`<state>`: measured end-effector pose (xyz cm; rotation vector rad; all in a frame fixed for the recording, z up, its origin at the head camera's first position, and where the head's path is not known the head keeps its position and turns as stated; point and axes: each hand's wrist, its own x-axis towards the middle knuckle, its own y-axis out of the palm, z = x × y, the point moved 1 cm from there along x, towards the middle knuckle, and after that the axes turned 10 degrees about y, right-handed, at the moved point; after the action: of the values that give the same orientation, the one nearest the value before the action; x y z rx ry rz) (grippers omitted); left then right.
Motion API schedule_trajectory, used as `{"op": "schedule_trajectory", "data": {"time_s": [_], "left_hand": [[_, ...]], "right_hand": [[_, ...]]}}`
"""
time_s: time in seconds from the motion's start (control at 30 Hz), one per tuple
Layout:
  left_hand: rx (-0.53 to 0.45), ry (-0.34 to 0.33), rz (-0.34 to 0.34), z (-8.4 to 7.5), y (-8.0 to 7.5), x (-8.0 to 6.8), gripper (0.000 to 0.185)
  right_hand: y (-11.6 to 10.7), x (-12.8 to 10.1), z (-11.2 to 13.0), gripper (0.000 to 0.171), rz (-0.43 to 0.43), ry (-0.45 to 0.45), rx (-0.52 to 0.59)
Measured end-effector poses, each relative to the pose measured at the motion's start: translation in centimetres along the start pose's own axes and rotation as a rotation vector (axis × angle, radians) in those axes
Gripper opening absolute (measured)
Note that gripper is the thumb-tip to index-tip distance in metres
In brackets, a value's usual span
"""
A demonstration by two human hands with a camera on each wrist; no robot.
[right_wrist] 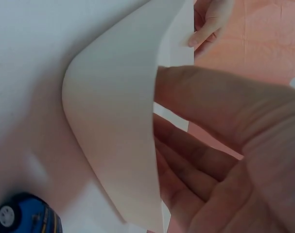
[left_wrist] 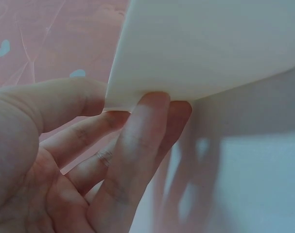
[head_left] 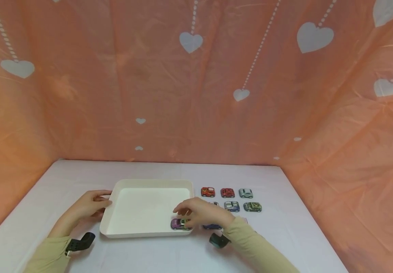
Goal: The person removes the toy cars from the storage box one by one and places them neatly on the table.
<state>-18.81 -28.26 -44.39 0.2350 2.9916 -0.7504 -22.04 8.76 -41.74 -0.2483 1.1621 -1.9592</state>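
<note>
A shallow white tray (head_left: 148, 235) lies on the table in front of me. My left hand (head_left: 92, 203) pinches its left rim; in the left wrist view the fingers (left_wrist: 152, 116) press its outer wall. My right hand (head_left: 200, 212) reaches over the tray's front right corner. A purple and green toy car (head_left: 178, 224) sits inside that corner, under the right hand, whose thumb overlaps its right end while the other fingers extend above it. In the right wrist view, the tray wall (right_wrist: 113, 107) hides the fingertips of the right hand (right_wrist: 210, 141) and the car.
Right of the tray stand several toy cars in rows: two red ones (head_left: 208, 192) (head_left: 227, 193), a pale one (head_left: 246, 193), a white and blue one (head_left: 231, 206), a green one (head_left: 252, 207). A blue car (head_left: 212, 226) is partly covered by the right hand. Orange cloth (head_left: 169, 132) surrounds the white table.
</note>
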Motion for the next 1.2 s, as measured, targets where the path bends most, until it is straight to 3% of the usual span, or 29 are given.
{"op": "schedule_trajectory", "data": {"time_s": [0.27, 0.5, 1.2], "left_hand": [[0.002, 0.023, 0.005, -0.3, -0.2, -0.1, 0.054], [0.000, -0.012, 0.002, -0.4, -0.2, 0.0, 0.055], [0.007, 0.007, 0.013, -0.2, 0.0, -0.1, 0.056]], "right_hand": [[0.0, 0.3, 0.3, 0.046, 0.002, 0.000, -0.032], [0.1, 0.2, 0.5, 0.043, -0.009, -0.022, -0.068], [1.4, 0.7, 0.2, 0.040, -0.059, -0.003, -0.182]]}}
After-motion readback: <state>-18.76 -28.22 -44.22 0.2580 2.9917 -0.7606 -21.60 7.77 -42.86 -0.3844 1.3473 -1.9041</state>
